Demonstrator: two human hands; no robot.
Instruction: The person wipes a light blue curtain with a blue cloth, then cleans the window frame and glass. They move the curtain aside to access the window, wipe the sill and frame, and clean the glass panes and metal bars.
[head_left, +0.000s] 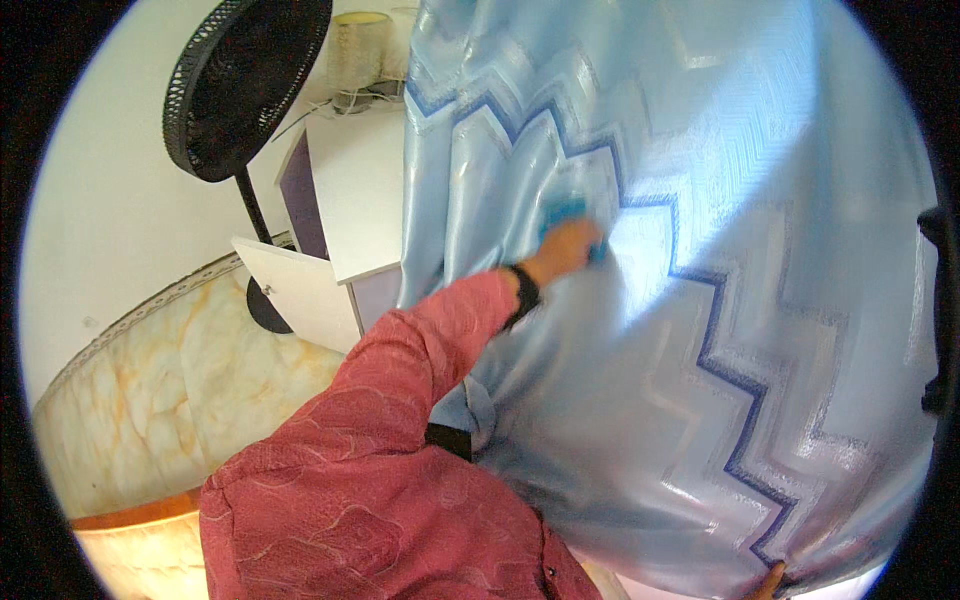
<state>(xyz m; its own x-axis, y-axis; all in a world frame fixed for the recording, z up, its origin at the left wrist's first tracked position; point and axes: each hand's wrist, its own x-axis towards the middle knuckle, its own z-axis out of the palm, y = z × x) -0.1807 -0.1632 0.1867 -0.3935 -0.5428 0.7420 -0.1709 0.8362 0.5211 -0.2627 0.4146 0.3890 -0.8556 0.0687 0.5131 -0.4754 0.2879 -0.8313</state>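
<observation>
My left hand (568, 247), with a black band at the wrist, is closed around a teal hand-held object (562, 210). Motion blur hides the object's exact kind. It is against or just over a large sheet of shiny light-blue fabric (570, 405) with dark blue zigzag stripes. The fabric hangs in loose folds on its left side and spreads smoother toward the right. Only a little of my right hand (770, 583) shows, at the fabric's lower edge by the bottom rim of the picture. Whether it grips the fabric cannot be told.
Left of the fabric stands a white cabinet (360, 187) with an open door (304, 292). A black pedestal fan (244, 82) is behind it. A cylindrical container (360, 49) and cables (360, 101) are on the cabinet. The floor has marble-patterned tiles (187, 390).
</observation>
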